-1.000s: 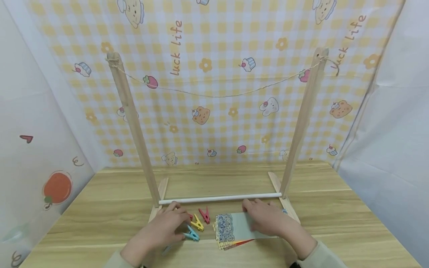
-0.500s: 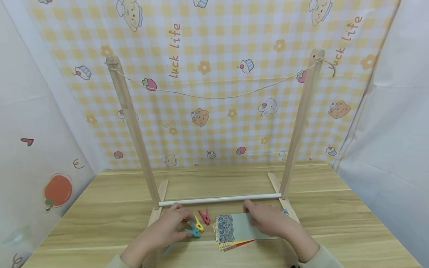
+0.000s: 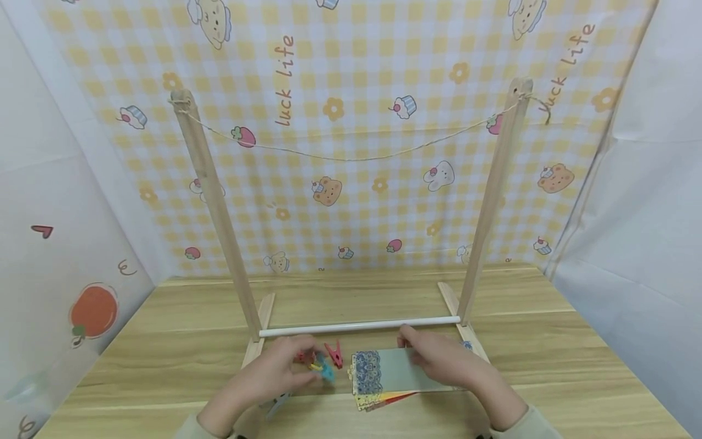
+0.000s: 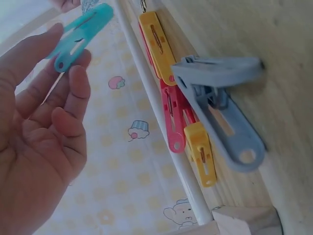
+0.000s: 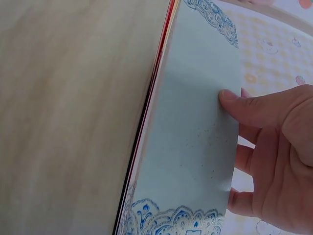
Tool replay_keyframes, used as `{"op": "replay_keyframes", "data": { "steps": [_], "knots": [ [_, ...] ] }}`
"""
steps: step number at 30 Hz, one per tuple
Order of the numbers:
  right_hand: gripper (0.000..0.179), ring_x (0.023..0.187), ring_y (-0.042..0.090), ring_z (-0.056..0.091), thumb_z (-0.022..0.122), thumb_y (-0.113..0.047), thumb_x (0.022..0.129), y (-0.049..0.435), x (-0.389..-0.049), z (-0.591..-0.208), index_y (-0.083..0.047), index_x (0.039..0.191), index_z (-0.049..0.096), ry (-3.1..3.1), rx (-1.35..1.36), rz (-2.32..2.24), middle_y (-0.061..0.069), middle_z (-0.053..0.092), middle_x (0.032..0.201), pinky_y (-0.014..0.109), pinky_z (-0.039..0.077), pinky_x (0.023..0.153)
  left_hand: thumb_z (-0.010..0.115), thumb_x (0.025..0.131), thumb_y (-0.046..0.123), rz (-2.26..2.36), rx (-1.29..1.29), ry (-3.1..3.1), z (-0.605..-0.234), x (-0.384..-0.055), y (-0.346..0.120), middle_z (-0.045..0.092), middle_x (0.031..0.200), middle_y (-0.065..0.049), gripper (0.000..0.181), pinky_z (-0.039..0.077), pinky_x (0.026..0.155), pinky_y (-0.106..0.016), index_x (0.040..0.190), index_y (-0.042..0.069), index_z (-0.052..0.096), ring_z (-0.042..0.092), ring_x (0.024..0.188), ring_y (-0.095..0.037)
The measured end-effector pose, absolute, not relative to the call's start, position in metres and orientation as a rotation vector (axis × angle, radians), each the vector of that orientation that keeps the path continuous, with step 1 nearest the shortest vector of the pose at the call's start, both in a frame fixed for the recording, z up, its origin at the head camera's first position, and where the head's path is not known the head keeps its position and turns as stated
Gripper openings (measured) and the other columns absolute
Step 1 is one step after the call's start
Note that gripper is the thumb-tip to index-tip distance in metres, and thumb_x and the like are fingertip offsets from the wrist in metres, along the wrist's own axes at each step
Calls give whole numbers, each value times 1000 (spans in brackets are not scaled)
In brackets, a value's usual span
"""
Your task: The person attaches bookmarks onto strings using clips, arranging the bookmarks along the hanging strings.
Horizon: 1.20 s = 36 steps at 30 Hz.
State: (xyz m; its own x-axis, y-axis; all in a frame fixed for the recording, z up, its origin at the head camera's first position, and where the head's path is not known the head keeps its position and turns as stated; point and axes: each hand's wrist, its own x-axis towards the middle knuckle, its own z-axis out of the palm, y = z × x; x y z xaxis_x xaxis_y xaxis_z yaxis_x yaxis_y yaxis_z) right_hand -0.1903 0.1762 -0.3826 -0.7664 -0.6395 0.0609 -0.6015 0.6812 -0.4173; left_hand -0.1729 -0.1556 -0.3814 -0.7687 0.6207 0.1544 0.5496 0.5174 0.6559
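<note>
My left hand [image 3: 274, 372] pinches a teal clothespin [image 4: 83, 34] between thumb and fingertips, raised a little over the table. Near that hand lie a grey-blue clothespin [image 4: 227, 122], two yellow clothespins, one of them at the far end [image 4: 157, 44], and a red clothespin [image 4: 173, 120]. Another red clothespin [image 3: 335, 355] rests to the right of the left fingers. My right hand [image 3: 444, 363] grips the far long edge of a pale grey-green card [image 5: 195, 117] with blue lace-patterned ends, its thumb on top. Under this card, yellow and red cards [image 3: 389, 399] fan out.
A wooden stand rises behind the hands, with a left post [image 3: 216, 213] and a right post [image 3: 493, 213]. Slack twine [image 3: 351, 160] hangs between their tops. A white rod [image 3: 356, 327] joins the posts low down, just beyond the fingers. Patterned cloth [image 3: 351, 231] forms the back wall.
The teal clothespin has come up off the table in my left fingers, which have shifted slightly right. My right hand stays at the card's far edge, nearly still.
</note>
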Motion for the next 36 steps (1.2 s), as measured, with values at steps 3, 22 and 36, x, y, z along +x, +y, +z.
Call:
{"op": "replay_keyframes", "data": {
  "steps": [3, 22, 36],
  "knots": [
    [24, 85, 6, 63, 63, -4, 94, 178, -191, -382, -18, 110, 52, 2793, -1074, -677, 1, 69, 103, 27, 53, 70, 76, 86, 10, 1121, 1058, 2650, -380, -174, -153, 72, 109, -2, 30, 58, 81, -31, 115, 10, 68, 65, 90, -10],
    [24, 117, 36, 64, 61, 1, 95, 186, -193, -373, -9, 115, 52, 2785, -1118, -975, 11, 67, 117, 43, 55, 94, 76, 87, 12, 1421, 790, 2709, -353, -172, -139, 75, 101, -9, 27, 58, 66, -24, 112, 5, 66, 69, 80, -6],
    [26, 110, 27, 66, 63, 5, 92, 197, -193, -364, -4, 114, 53, 2863, -1071, -1343, 10, 66, 112, 39, 57, 89, 81, 82, 15, 1443, 850, 2885, -321, -177, -122, 76, 100, -2, 34, 57, 71, -23, 114, 12, 70, 67, 89, -10]
  ]
}}
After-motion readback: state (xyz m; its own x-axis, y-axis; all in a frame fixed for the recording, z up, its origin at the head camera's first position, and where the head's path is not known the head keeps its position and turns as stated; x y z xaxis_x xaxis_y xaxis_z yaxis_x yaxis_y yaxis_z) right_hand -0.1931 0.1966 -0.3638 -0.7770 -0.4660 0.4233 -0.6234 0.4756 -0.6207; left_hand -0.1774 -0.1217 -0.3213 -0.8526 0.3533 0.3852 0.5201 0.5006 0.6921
